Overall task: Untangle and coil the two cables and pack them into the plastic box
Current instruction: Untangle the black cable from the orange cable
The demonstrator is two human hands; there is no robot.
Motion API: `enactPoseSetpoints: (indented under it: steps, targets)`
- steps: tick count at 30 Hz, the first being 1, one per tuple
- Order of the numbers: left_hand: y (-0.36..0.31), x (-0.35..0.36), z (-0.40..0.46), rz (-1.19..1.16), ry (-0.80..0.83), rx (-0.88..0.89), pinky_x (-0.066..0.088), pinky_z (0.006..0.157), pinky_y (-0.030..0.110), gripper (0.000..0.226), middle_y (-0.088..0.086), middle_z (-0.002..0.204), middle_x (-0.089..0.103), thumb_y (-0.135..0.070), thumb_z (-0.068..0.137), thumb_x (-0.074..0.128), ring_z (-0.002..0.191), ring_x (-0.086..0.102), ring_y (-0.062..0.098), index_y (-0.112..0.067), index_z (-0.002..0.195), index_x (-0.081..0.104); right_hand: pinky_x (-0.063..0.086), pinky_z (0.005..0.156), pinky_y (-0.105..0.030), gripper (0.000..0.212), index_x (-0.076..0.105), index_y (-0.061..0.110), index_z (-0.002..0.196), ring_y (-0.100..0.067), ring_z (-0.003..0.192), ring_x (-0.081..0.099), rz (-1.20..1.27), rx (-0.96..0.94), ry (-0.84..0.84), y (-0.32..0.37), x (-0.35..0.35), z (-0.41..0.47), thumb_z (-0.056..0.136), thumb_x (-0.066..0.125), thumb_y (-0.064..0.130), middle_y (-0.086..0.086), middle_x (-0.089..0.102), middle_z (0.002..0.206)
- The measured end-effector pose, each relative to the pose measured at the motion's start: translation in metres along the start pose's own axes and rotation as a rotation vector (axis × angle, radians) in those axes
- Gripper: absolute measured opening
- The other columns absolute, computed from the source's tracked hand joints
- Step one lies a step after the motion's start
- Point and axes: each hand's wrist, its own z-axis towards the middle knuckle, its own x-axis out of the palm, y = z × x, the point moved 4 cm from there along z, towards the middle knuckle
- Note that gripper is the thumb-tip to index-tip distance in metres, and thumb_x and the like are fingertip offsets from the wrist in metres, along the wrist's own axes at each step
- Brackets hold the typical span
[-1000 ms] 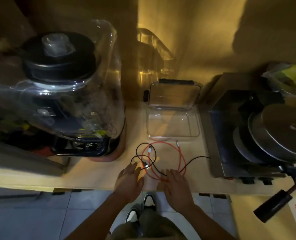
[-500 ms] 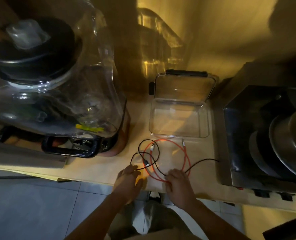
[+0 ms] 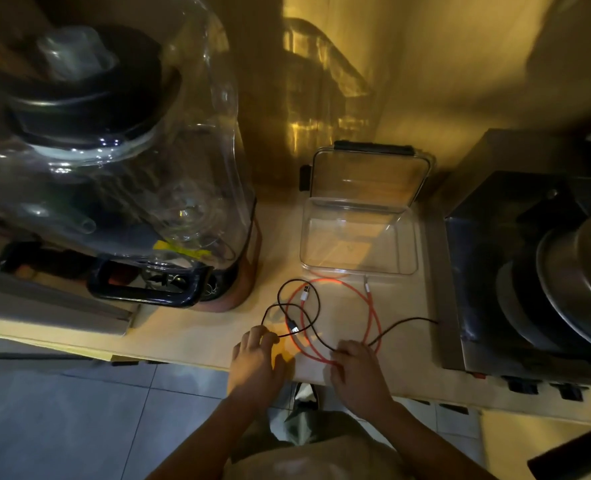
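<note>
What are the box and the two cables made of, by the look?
Plastic box: clear, glossy hard plastic; the counter shows through, black latches on the lid. Red cable: looks matte, possibly rubbery or braided, too small to tell. Black cable: thin, smooth jacket, likely plastic or rubber.

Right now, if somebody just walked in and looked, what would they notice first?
Probably the red cable looped on the counter with the black cable tangled across it, and both hands, left hand and right hand, at its near edge. Just behind sits the open plastic box, and a big clear blender towers at the left.
</note>
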Motion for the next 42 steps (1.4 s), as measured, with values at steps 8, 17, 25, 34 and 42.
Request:
enactPoseSetpoints:
  steps: [8, 17, 25, 34, 42]
  targets:
    - [-0.003, 0.001, 0.015, -0.142, 0.105, -0.073, 0.049, 0.085, 0.033, 0.054, -0.001, 0.133, 0.046, -0.041, 0.080, 0.049, 0.109, 0.057, 0.022, -0.023, 0.132, 0.049, 0.047, 0.094, -0.029, 0.029, 0.074, 0.017, 0.106, -0.013, 0.101, 0.059, 0.106, -0.036, -0.053, -0.004, -0.005, 0.003, 0.085, 0.054, 0.023, 0.005, 0.066, 0.109]
    - [0.003, 0.003, 0.019, -0.311, 0.003, -0.125, 0.045, 0.089, 0.026, 0.036, 0.004, 0.122, 0.065, -0.019, 0.086, 0.062, 0.109, 0.061, 0.021, -0.013, 0.121, 0.064, 0.050, 0.078, -0.022, 0.012, 0.060, 0.026, 0.093, -0.004, 0.088, 0.060, 0.388, 0.009, -0.092, -0.003, -0.018, 0.003, 0.089, 0.056, 0.015, 0.007, 0.063, 0.095]
    - [-0.015, -0.029, 0.019, -0.447, -0.300, 0.040, 0.049, 0.072, 0.017, 0.022, -0.009, 0.090, 0.064, -0.004, 0.079, 0.072, 0.083, 0.062, 0.006, -0.022, 0.092, 0.068, 0.035, 0.064, -0.005, 0.033, 0.045, 0.041, 0.080, 0.012, 0.072, 0.049, 0.391, 0.078, -0.191, -0.005, -0.028, 0.011, 0.085, 0.059, 0.012, 0.021, 0.046, 0.077]
    - [-0.048, -0.051, 0.023, -0.592, -0.396, 0.245, 0.050, 0.081, 0.026, 0.016, -0.009, 0.097, 0.062, -0.017, 0.084, 0.061, 0.094, 0.062, 0.006, -0.030, 0.093, 0.064, 0.050, 0.085, -0.025, 0.037, 0.061, 0.025, 0.118, -0.005, 0.098, 0.058, 0.462, 0.025, -0.211, 0.008, -0.035, 0.016, 0.082, 0.060, 0.032, 0.012, 0.055, 0.108]
    - [-0.097, -0.080, 0.014, -0.408, -0.412, 0.581, 0.044, 0.093, 0.019, 0.016, 0.000, 0.113, 0.062, -0.012, 0.087, 0.063, 0.108, 0.059, 0.011, -0.016, 0.102, 0.068, 0.041, 0.068, -0.014, 0.013, 0.070, 0.021, 0.086, 0.007, 0.082, 0.053, 0.531, -0.149, -0.365, 0.043, -0.081, 0.029, 0.086, 0.059, 0.013, 0.004, 0.057, 0.087]
